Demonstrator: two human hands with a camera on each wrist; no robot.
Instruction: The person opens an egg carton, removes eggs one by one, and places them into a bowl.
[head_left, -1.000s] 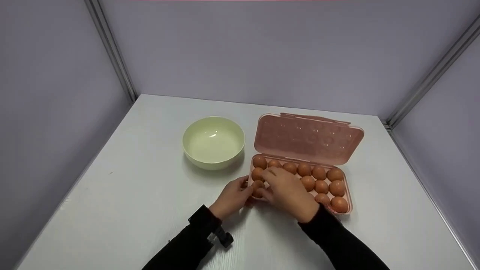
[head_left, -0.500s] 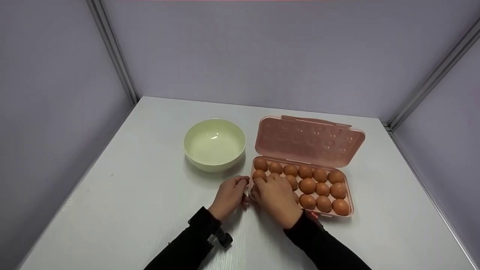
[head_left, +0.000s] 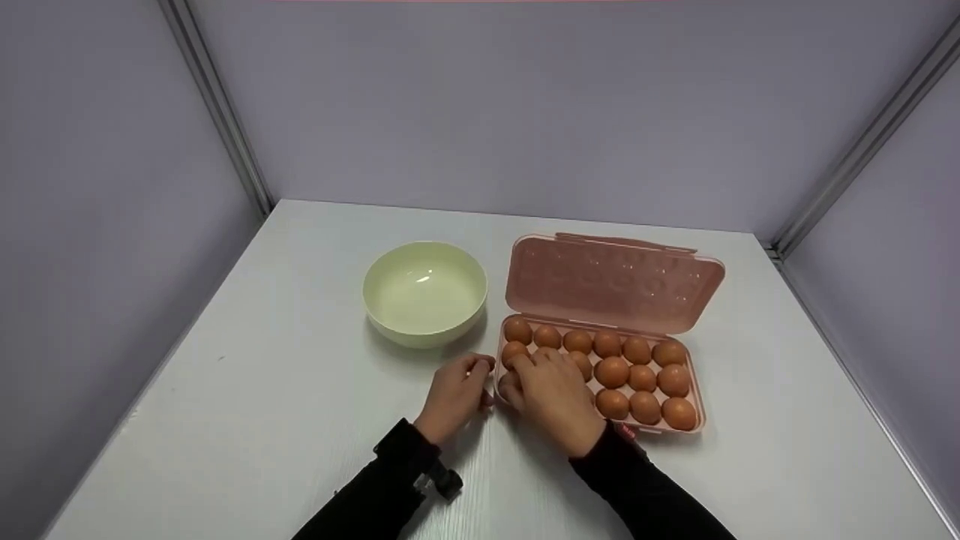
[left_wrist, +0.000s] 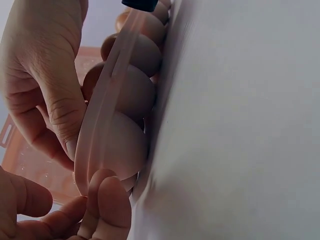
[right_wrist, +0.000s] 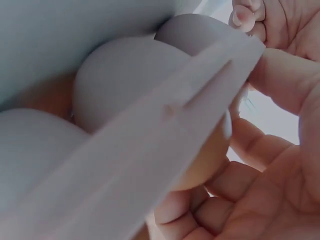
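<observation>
Your right hand (head_left: pixel 555 397) lies over the near-left corner of the pink egg box (head_left: pixel 694 409), fingers curled around the brown egg (right_wrist: pixel 210 160) seated in that corner cup. Your left hand (head_left: pixel 454 397) sits just outside the same corner, fingertips (left_wrist: pixel 107 200) pinching the box's rim. The box's lid (head_left: pixel 611 283) stands open at the far side. A pale green bowl (head_left: pixel 425 292) rests left of the box.

We see even, soft overhead light, a glint in the bowl (head_left: pixel 424 292), faint shadows on the desk (head_left: pixel 262 390); both wrist views close, blurred, washed pale.
</observation>
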